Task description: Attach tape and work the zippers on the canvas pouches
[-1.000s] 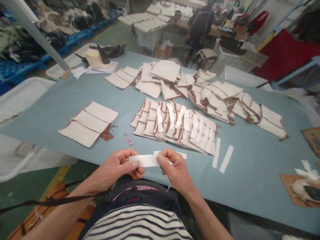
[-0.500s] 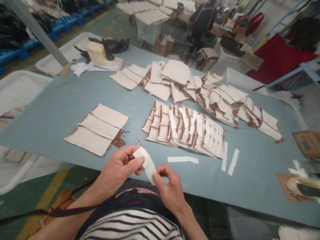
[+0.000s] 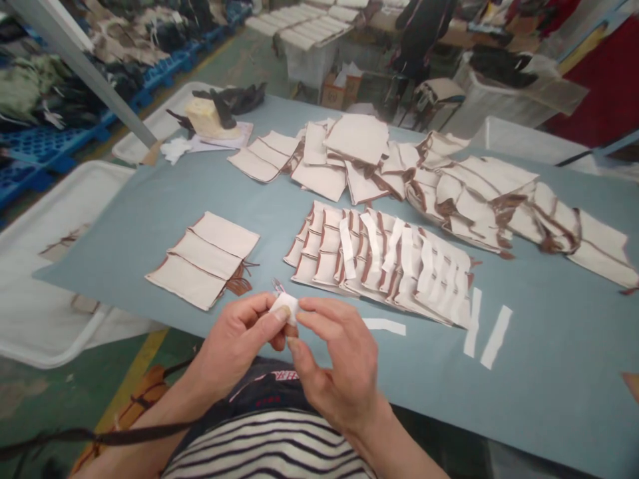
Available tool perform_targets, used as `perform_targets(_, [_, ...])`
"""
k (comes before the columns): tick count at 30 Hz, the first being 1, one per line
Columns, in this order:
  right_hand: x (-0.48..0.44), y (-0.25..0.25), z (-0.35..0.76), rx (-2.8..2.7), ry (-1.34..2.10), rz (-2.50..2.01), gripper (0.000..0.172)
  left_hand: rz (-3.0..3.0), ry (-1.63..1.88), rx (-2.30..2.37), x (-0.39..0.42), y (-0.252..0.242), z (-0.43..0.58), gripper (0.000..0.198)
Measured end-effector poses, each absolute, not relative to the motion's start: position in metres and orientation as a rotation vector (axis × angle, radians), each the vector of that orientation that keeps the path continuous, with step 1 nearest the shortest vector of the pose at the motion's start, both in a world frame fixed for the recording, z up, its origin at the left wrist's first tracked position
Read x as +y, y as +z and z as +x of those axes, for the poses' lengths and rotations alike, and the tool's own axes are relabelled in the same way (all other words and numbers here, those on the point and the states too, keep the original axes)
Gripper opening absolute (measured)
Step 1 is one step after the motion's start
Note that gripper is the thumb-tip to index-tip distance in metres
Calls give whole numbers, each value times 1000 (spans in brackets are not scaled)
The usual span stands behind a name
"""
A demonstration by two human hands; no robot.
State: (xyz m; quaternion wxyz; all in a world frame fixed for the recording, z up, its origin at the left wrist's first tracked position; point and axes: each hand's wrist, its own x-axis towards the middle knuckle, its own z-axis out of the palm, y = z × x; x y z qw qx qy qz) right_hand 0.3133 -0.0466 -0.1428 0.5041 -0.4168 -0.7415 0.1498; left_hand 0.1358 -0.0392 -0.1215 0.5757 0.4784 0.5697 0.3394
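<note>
I hold a short white strip [image 3: 285,307] in front of me, just above the near edge of the bench [image 3: 434,372]. My left hand [image 3: 244,327] pinches it, thumb pressed on top and the fingers curled beneath. My right hand [image 3: 339,356] is loosely spread, thumb parted from the fingers; its fingertips come right up to the strip's right end, though I cannot tell whether they press on it. The strip looks bent or folded, and I cannot make out which.

Just beyond it lies a small pair of pink snips [image 3: 278,286], partly hidden by the strip and my left hand. Toward the bench's left end a single cream panel [image 3: 204,259] lies flat, brown ties at its right side. Right of the snips is an overlapping row of cream panels [image 3: 319,246] with brown edging, and several white strips [image 3: 370,241] rest across it. One loose strip [image 3: 385,326] lies between that row and the near edge, and two more strips [image 3: 496,337] lie side by side off the row's right end. Along the far edge spreads an untidy heap of panels [image 3: 357,140]. Near the far left corner sits a yellow block [image 3: 206,118].
</note>
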Motion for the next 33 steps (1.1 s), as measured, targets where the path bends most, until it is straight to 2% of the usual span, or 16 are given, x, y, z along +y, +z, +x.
perform_targets(8, [-32,-154,344,-1747,438,-950,30,1062,779,1326,-45,-125,162,36])
perform_targets(13, [-29,-163,351,-1767,338,-968,23,935,773,1282,-42,-124,181,35])
perform_targets(19, [-26,-173,360,-1769,519,-934,28,817,754,1304,-43,-120,192,39])
perform_targets(22, [-24,-173,361,-1759,528,-942,24,790,764,1283,-41,-115,192,41])
perform_targets(28, [-18,-171,352,-1743,402,-1036,22,657,713,1088,-27,-112,183,62])
perform_targets(33, [-19,-169,336,-1770,336,-1091,22,922,626,1175,-25,-129,154,78])
